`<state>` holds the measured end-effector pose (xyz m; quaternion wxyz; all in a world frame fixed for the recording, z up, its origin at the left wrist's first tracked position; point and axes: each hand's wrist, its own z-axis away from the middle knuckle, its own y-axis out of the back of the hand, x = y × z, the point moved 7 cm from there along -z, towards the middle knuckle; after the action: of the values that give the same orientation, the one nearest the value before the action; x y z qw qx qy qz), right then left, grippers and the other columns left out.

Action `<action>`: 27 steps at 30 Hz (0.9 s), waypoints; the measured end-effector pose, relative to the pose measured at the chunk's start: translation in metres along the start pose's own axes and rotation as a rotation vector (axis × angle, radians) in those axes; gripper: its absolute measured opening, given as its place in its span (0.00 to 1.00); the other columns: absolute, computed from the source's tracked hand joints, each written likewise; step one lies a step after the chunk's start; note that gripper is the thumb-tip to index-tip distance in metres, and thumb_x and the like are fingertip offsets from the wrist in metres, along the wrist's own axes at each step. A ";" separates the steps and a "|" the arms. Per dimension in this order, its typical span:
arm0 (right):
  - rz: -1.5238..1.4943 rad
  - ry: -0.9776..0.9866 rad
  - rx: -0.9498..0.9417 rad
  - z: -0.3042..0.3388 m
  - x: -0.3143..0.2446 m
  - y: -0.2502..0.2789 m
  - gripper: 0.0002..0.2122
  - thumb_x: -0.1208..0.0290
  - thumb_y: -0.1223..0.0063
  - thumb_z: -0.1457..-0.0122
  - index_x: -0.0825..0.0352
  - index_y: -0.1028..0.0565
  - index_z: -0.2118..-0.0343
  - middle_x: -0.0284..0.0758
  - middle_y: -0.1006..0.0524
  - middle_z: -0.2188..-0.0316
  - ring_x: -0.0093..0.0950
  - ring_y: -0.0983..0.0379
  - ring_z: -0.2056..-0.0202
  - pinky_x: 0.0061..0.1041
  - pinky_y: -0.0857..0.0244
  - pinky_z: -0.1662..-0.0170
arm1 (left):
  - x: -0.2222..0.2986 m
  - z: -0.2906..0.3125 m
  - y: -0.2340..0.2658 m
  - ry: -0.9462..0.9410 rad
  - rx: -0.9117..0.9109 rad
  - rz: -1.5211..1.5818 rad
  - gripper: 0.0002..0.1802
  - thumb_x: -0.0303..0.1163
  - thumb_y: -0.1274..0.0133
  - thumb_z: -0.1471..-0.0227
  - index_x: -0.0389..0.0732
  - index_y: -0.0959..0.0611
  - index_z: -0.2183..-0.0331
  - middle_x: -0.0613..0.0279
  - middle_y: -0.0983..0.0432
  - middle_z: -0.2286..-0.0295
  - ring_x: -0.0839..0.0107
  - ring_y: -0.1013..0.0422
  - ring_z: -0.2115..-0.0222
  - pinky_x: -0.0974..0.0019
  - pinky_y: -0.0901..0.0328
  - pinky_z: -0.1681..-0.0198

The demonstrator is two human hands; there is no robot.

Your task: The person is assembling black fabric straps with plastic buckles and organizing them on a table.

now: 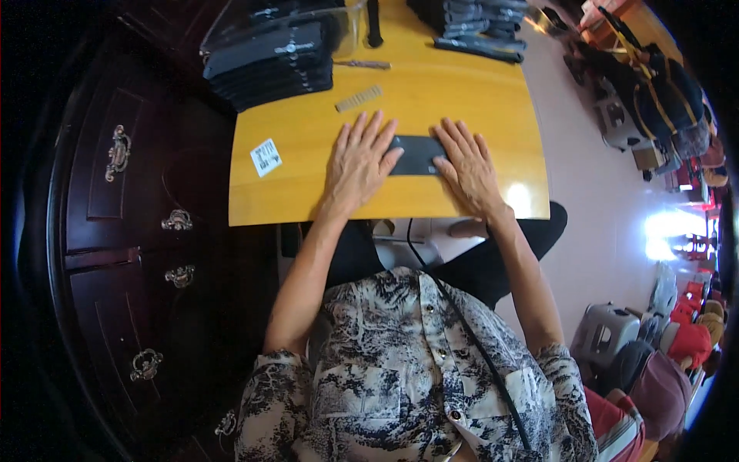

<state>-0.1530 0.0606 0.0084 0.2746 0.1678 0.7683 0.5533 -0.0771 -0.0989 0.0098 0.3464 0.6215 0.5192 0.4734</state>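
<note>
A flat dark grey rectangular piece (416, 158), maybe a folded pouch or card, lies on the yellow tabletop (300, 196) right in front of me. My left hand (359, 163) rests palm down at its left end, fingers stretched out and thumb on the edge. At the opposite end my right hand (468, 168) lies just as flat, its thumb and fingers touching the piece. What is under both palms is hidden. Left of my left hand there is a white printed label (266, 157). A short tan strip with marks (359, 98) lies beyond my fingertips.
At the back left stands a stack of black packages (269, 65) by a clear plastic bin (348, 31). A thin brownish tool (362, 65) lies beside it. Dark folded items (481, 31) are piled back right. A dark wooden cabinet (100, 208) borders the left.
</note>
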 end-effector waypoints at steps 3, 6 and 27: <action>0.027 -0.011 0.021 0.002 0.001 -0.002 0.25 0.52 0.64 0.38 0.59 0.42 0.40 0.36 0.45 0.38 0.34 0.54 0.36 0.38 0.63 0.35 | -0.002 0.000 -0.001 -0.018 0.041 0.003 0.31 0.52 0.63 0.41 0.44 0.35 0.43 0.55 0.44 0.42 0.54 0.50 0.40 0.52 0.59 0.38; 0.097 0.008 0.109 0.003 -0.011 0.011 0.24 0.54 0.58 0.40 0.60 0.37 0.43 0.36 0.39 0.41 0.34 0.47 0.39 0.38 0.54 0.38 | -0.013 0.002 -0.003 0.004 -0.042 0.086 0.32 0.53 0.65 0.41 0.44 0.37 0.42 0.56 0.46 0.41 0.55 0.54 0.39 0.52 0.63 0.37; -0.444 -0.392 -0.224 -0.013 0.034 0.019 0.28 0.54 0.32 0.60 0.68 0.30 0.59 0.42 0.24 0.77 0.39 0.25 0.71 0.33 0.34 0.67 | 0.032 -0.014 -0.001 -0.108 -0.193 0.044 0.38 0.49 0.52 0.48 0.42 0.41 0.41 0.52 0.50 0.40 0.54 0.54 0.39 0.43 0.59 0.40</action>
<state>-0.1886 0.0759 0.0210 0.5483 0.0678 0.6529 0.5182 -0.0908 -0.0683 0.0203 0.4215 0.6213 0.4380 0.4945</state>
